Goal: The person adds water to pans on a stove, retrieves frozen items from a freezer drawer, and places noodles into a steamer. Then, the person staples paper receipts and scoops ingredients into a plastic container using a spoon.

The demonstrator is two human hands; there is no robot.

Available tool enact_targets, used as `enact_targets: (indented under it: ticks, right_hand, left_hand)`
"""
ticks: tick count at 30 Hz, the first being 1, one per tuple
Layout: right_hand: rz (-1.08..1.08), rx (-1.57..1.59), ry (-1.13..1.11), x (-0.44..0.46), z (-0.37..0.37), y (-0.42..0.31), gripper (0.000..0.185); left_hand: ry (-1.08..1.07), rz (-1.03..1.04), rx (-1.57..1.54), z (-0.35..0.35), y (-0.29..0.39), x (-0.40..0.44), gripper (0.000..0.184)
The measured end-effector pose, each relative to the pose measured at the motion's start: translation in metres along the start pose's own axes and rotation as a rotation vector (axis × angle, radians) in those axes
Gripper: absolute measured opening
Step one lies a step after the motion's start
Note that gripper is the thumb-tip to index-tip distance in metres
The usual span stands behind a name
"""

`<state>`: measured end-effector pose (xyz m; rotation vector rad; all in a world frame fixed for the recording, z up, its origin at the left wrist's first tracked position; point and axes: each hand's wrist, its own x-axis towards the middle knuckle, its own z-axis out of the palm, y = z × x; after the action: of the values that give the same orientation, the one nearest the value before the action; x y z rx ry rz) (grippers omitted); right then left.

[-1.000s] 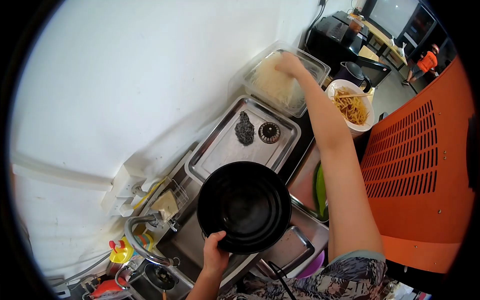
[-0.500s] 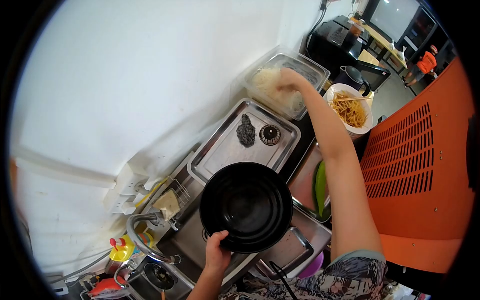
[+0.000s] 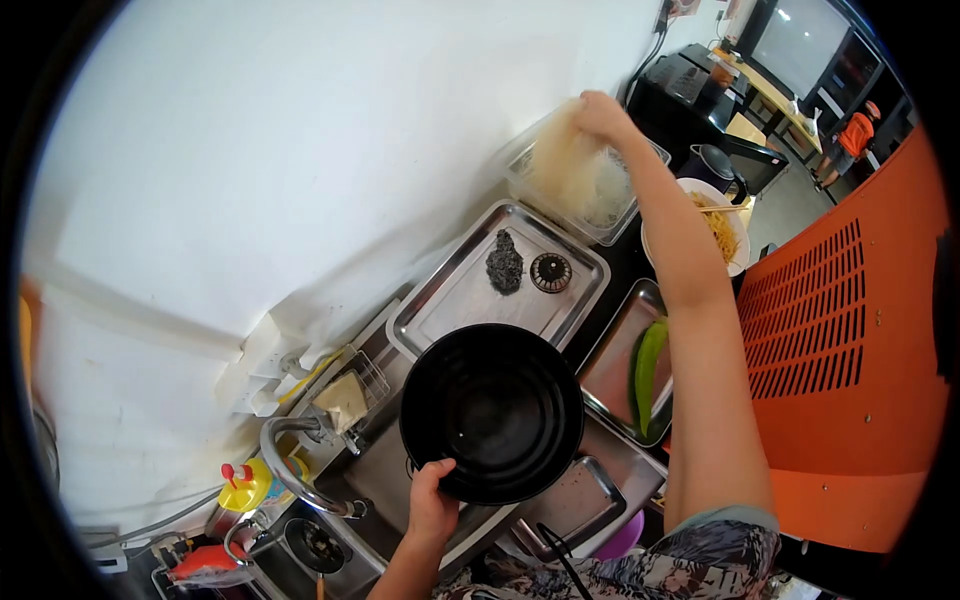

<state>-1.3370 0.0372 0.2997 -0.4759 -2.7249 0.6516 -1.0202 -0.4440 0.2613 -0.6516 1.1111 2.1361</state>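
- Through my head camera, the left hand has the black bowl by its near rim, thumb over the edge; I can't see the fingers underneath.
- Up and to the right of it, my right hand is closed around a hanging bunch of pale noodles, with more lying below in a clear container.
- Between the two hands sits a metal tray bearing a steel scrubber and a sink strainer; the bowl covers its near corner.
- Left of the left hand, the sink is partly hidden by the bowl, and the faucet arches beside it.
- To the right of that hand, past the bowl, a second tray carries a long green vegetable.
- Right of the right hand stands a kettle; nearer, my forearm blocks part of a white bowl of cooked food with chopsticks across it.
- A slotted orange panel hems in the right arm.
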Motion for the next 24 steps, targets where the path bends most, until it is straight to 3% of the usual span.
enact_targets:
  ticks: [8,11,14,18,22,24]
  right_hand:
    - [-0.017,-0.119,-0.06,0.02,-0.063,-0.031,0.036]
    - [-0.122,-0.194,0.215,0.028,-0.066,-0.027,0.032]
    - [-0.103,-0.089,0.153,0.028,-0.087,-0.043,0.031]
    - [-0.212,-0.214,0.157,0.06,-0.097,-0.024,0.032]
    - [-0.111,-0.325,0.217,0.07,-0.121,-0.043,0.031]
    - [-0.076,-0.163,0.286,0.063,-0.139,-0.055,0.027]
  left_hand:
    - [0.003,0.017,-0.047,0.004,-0.001,0.002,0.035]
    - [-0.025,0.017,-0.058,0.005,-0.003,0.004,0.034]
    - [-0.025,0.015,-0.05,0.007,-0.003,0.004,0.034]
    - [-0.041,0.002,0.001,0.005,-0.004,0.005,0.036]
    - [-0.017,-0.002,0.008,0.006,-0.003,0.006,0.036]
    - [-0.01,0.003,0.007,0.004,-0.004,0.008,0.037]
